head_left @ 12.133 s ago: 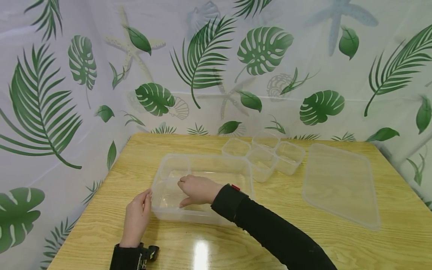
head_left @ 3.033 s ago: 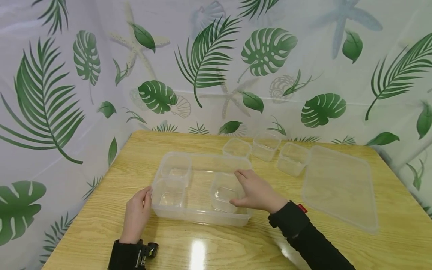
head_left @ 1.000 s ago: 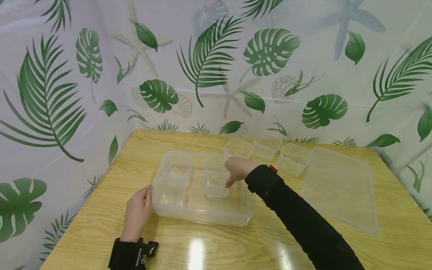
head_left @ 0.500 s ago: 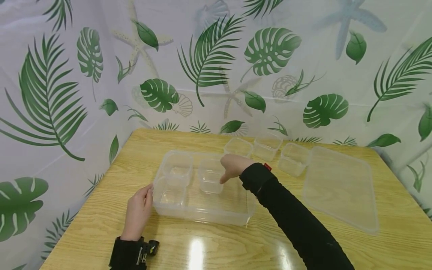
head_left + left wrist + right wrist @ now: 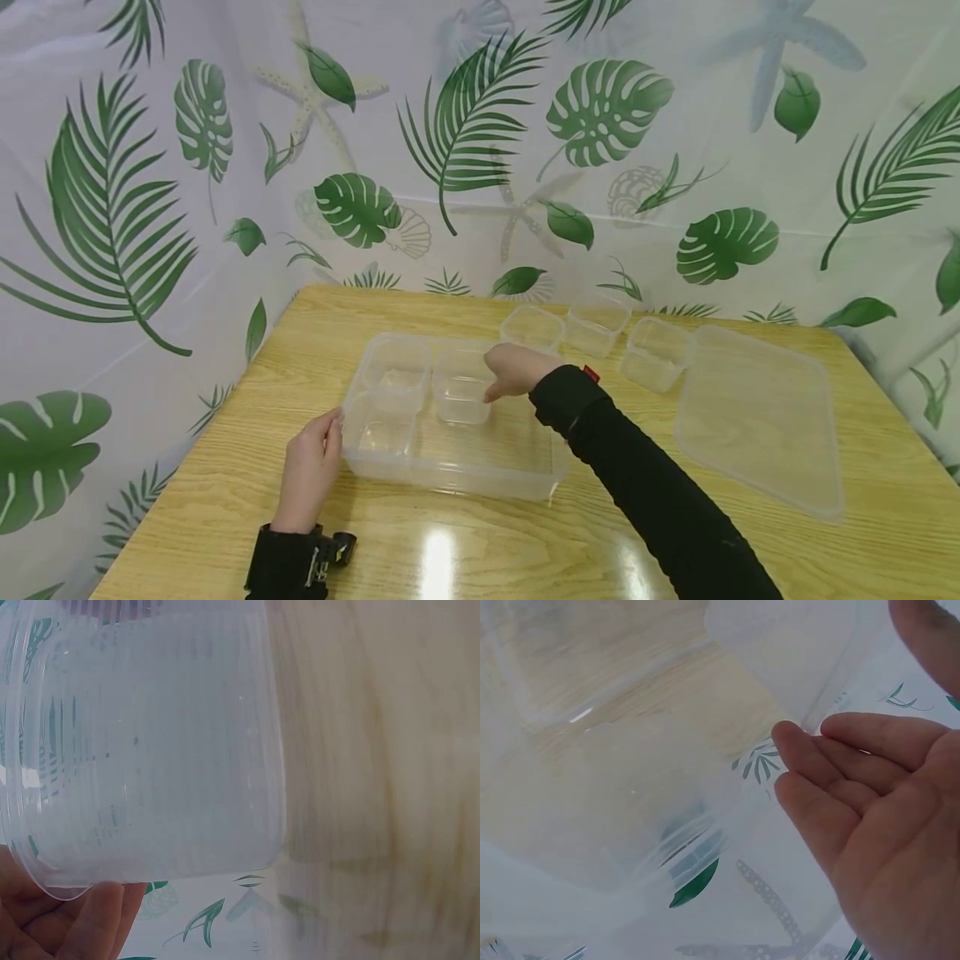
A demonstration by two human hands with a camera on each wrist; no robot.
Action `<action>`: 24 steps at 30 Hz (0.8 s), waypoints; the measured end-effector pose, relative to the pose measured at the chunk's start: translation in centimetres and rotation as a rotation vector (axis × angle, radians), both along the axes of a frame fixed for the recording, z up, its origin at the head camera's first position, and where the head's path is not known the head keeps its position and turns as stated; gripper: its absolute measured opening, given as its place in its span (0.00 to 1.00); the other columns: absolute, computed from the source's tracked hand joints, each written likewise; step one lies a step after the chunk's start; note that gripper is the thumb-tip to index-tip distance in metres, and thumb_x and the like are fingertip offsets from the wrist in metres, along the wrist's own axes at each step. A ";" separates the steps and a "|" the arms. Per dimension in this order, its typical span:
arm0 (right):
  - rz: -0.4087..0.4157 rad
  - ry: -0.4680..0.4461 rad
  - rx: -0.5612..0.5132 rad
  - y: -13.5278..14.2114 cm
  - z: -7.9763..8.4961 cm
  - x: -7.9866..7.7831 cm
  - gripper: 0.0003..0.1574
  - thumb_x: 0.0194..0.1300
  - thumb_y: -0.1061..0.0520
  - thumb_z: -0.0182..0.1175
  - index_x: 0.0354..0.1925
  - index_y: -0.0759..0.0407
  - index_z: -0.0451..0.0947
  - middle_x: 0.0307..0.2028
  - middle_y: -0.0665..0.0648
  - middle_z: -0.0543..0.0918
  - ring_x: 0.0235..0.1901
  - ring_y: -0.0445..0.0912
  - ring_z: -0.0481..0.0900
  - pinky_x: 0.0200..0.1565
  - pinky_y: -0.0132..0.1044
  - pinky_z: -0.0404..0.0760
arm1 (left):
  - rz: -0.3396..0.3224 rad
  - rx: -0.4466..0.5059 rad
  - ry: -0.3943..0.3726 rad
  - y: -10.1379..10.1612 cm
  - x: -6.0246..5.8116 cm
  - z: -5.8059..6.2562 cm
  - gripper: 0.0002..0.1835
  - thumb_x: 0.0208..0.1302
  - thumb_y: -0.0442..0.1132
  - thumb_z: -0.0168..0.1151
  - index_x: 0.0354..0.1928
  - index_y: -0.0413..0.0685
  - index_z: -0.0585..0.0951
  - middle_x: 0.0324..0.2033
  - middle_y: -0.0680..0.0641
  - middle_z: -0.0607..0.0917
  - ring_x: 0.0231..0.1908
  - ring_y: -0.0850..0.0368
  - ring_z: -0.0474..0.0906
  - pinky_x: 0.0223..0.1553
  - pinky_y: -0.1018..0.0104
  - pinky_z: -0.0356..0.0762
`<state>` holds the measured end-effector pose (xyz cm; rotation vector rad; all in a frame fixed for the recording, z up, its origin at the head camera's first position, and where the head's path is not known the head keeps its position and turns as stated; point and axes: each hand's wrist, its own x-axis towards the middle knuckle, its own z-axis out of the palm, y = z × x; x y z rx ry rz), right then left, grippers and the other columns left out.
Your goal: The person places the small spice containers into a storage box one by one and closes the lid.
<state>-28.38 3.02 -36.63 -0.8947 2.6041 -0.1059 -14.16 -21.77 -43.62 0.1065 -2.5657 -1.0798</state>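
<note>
A large clear plastic container [image 5: 487,482] lies on the table. At its left end my left hand [image 5: 309,471] pinches the rim, which the left wrist view shows between thumb and fingers [image 5: 101,919]. Inside the container, my right hand [image 5: 517,368] grips the right side of a small clear box [image 5: 462,402] near the back wall. Two more small boxes, a back one [image 5: 397,362] and a front one [image 5: 381,432], fill the left end. In the right wrist view, the curled fingers of my right hand [image 5: 885,817] meet a see-through wall; the hold is partly unclear.
Behind the container stand three more small clear boxes: one at left [image 5: 534,321], one in the middle [image 5: 597,327] and one at right [image 5: 656,367]. A large flat translucent lid [image 5: 761,417] lies on the wooden table [image 5: 360,542] at right. A leaf-patterned curtain [image 5: 480,242] hangs behind.
The right hand has shifted the small box leftward and back, from the container's right end to beside the back left box. The left hand has kept its hold on the rim.
</note>
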 end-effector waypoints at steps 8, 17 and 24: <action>0.016 0.009 -0.022 -0.2 -0.3 0.2 0.24 0.56 0.51 0.62 0.43 0.69 0.73 0.34 0.57 0.76 0.33 0.47 0.72 0.40 0.39 0.72 | 0.001 -0.003 0.006 0.1 0.0 0.0 0.16 0.66 0.32 0.44 0.50 0.27 0.73 0.45 0.31 0.76 0.46 0.40 0.73 0.44 0.50 0.72; 0.030 0.016 -0.015 -0.4 -0.6 0.3 0.26 0.57 0.51 0.60 0.47 0.69 0.71 0.36 0.58 0.76 0.34 0.47 0.71 0.42 0.38 0.72 | -0.004 0.004 -0.003 0.1 0.0 0.0 0.16 0.67 0.32 0.44 0.50 0.27 0.72 0.46 0.31 0.75 0.47 0.40 0.72 0.45 0.50 0.71; 0.028 0.025 -0.011 -0.5 -0.7 0.5 0.27 0.58 0.52 0.60 0.50 0.69 0.70 0.40 0.61 0.76 0.41 0.50 0.73 0.45 0.40 0.72 | 0.001 0.001 -0.009 0.1 0.0 0.0 0.16 0.67 0.32 0.44 0.50 0.27 0.73 0.46 0.31 0.75 0.47 0.40 0.72 0.44 0.50 0.72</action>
